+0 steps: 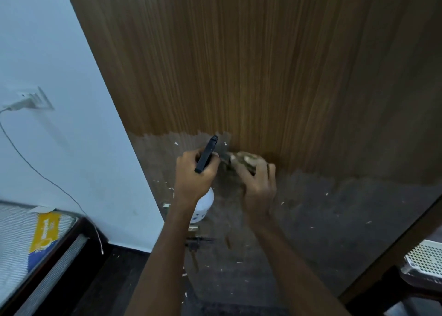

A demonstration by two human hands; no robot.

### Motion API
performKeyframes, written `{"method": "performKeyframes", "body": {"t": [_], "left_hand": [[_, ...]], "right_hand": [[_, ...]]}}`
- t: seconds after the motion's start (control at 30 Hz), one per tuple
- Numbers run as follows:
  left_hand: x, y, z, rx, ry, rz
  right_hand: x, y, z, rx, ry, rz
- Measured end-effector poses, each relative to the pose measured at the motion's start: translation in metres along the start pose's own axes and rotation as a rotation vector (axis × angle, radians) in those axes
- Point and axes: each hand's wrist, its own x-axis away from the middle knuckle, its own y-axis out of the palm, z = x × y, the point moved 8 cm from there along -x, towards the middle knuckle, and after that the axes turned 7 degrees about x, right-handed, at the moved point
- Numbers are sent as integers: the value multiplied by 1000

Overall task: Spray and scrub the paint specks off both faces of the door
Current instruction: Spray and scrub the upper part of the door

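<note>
Left hand [196,172] has its grip wrapped round the black trigger head of a white plastic spray bottle [205,204], kept just beside the work, likely for re-wetting. Bottle's long axis runs near-to-far along the brown wood-grain door [263,64]; nozzle tip points far, up the door. Right hand [259,186] has its grip clamped on a tan crumpled scrub pad [244,161], pressed to the door's dull, white-specked lower band, right of the bottle.
</note>
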Motion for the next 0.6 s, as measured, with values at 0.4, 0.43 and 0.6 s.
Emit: {"method": "performKeyframes", "body": {"t": [0.4, 0.43, 0.6], "left_hand": [[7, -23, -7, -28, -4, 47], [6, -27, -9, -28, 0, 47], [0, -49, -26, -26, -33, 30]], "right_hand": [[5, 16, -28, -47, -56, -65], [-9, 15, -32, -53, -23, -22], [-57, 20, -52, -16, 106, 148]]}}
